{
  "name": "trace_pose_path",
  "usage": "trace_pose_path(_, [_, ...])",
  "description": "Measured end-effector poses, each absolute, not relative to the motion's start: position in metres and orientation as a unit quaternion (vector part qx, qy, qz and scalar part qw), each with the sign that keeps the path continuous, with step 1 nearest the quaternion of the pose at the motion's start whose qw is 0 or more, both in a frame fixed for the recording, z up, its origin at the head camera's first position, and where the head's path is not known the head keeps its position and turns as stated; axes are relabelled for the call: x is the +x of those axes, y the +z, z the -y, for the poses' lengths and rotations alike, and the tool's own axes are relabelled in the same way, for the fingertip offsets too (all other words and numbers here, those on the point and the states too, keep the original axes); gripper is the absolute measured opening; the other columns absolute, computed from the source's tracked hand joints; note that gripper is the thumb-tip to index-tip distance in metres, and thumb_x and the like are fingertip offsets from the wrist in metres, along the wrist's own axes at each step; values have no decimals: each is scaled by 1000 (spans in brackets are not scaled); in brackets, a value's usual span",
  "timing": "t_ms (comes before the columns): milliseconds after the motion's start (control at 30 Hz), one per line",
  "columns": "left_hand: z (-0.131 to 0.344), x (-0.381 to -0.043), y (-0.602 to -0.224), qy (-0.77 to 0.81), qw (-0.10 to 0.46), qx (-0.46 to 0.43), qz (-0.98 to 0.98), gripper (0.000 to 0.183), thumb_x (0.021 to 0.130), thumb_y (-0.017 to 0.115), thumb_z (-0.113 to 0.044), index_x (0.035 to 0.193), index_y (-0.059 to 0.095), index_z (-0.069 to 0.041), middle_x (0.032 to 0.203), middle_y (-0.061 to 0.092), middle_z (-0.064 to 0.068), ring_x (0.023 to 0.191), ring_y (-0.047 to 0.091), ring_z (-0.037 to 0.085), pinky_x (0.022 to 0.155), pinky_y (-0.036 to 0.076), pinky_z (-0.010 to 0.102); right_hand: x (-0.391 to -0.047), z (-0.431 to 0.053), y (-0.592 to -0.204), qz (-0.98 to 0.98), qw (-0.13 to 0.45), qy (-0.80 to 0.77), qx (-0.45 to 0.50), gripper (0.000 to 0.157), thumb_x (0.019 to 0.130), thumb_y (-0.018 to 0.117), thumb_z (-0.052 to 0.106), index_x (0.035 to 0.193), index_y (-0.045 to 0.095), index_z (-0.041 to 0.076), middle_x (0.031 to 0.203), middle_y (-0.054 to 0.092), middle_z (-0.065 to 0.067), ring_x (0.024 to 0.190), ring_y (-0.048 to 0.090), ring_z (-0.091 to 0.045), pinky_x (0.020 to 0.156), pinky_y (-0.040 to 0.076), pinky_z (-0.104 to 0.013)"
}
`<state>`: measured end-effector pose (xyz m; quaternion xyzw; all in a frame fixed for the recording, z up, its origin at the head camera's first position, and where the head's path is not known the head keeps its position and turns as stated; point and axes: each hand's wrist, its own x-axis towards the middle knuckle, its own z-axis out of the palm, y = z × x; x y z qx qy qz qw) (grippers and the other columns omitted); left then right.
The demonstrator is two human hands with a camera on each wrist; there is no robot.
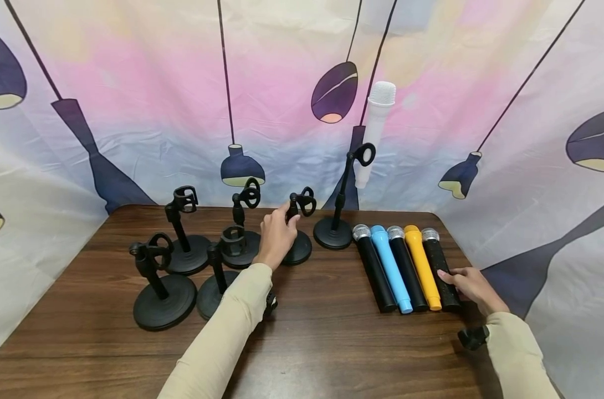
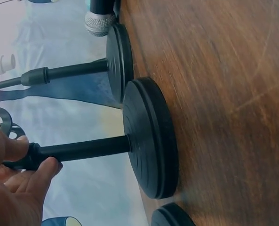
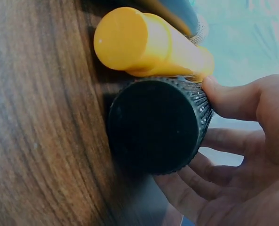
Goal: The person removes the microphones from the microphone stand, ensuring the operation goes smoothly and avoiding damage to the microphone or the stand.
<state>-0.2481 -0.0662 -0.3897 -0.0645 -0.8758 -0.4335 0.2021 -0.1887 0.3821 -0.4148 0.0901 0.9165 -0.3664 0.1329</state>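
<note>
My left hand [image 1: 276,235] grips the upper part of a short black microphone stand [image 2: 90,148], just below its clip; the round base is down at the table. At the right, my right hand [image 1: 474,285] holds a black textured microphone [image 1: 439,266], thumb on one side and fingers on the other. That microphone lies at the right end of a row, beside a yellow microphone [image 1: 421,263]. Farther left in the row are a black microphone [image 1: 407,266] with a silver head, a blue microphone [image 1: 393,271] and another black microphone [image 1: 374,266].
A taller stand [image 1: 334,233] at the back carries a white microphone [image 1: 377,122] in its clip. Several black stands crowd the left of the wooden table [image 1: 332,343], including one at the front left [image 1: 164,302]. A printed cloth [image 1: 292,83] hangs behind.
</note>
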Motion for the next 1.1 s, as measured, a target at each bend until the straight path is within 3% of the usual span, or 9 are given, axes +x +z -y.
trace_pose_path(133, [69, -243, -388, -429, 188, -66, 881, 52, 103, 63, -16, 151, 47, -4, 118, 70, 21, 82, 70, 31, 81, 54, 46, -190, -382, -410, -919, 138, -360, 80, 95, 102, 50, 57, 145, 27, -26, 137, 40, -44, 110, 58, -44, 90, 54, -51])
trace_pose_path(267, [71, -234, -385, -405, 147, -59, 901, 60, 103, 63, -21, 155, 38, -3, 105, 72, 19, 67, 64, 28, 78, 49, 46, -191, -382, -404, -923, 127, -356, 74, 93, 102, 52, 56, 144, 31, -24, 136, 43, -43, 108, 60, -44, 87, 56, -48])
trace_pose_path(400, [74, -223, -383, -383, 109, -51, 916, 63, 103, 64, -25, 154, 39, 1, 117, 69, 22, 90, 69, 34, 96, 48, 53, -194, -378, -390, -929, 120, -341, 72, 92, 102, 52, 56, 144, 32, -23, 141, 37, -45, 120, 52, -53, 95, 50, -57])
trace_pose_path(467, [75, -216, -383, -380, 92, -50, 919, 62, 102, 65, -24, 153, 40, 1, 128, 65, 23, 109, 67, 36, 107, 40, 57, -195, -372, -381, -933, 119, -332, 67, 92, 102, 50, 58, 144, 33, -22, 143, 35, -45, 125, 45, -56, 100, 43, -64])
trace_pose_path(567, [77, -205, -381, -377, 63, -51, 923, 61, 101, 66, -24, 153, 42, -1, 132, 64, 21, 118, 64, 35, 114, 28, 59, -198, -360, -369, -941, 107, -319, 42, 90, 103, 48, 58, 144, 35, -21, 145, 34, -45, 129, 40, -58, 102, 38, -68])
trace_pose_path(667, [77, -195, -379, -370, 49, -59, 926, 59, 100, 68, -24, 151, 46, -2, 132, 65, 20, 117, 65, 33, 115, 27, 59, -204, -346, -359, -947, 80, -312, 2, 84, 104, 49, 53, 143, 39, -20, 143, 38, -43, 125, 45, -57, 99, 43, -64])
trace_pose_path(833, [75, -183, -376, -367, 42, -97, 924, 48, 99, 70, -25, 141, 58, -4, 127, 68, 14, 112, 67, 28, 105, 42, 54, -214, -320, -346, -950, 29, -307, -55, 68, 104, 57, 44, 139, 50, -14, 131, 55, -37, 107, 62, -46, 86, 55, -52])
trace_pose_path(1100, [75, -170, -382, -385, 21, -153, 910, 37, 99, 69, -24, 132, 65, -8, 130, 67, 9, 120, 63, 24, 101, 49, 46, -231, -272, -337, -922, 6, -382, -59, 65, 99, 65, 44, 139, 56, -6, 141, 53, -30, 120, 55, -44, 97, 49, -55])
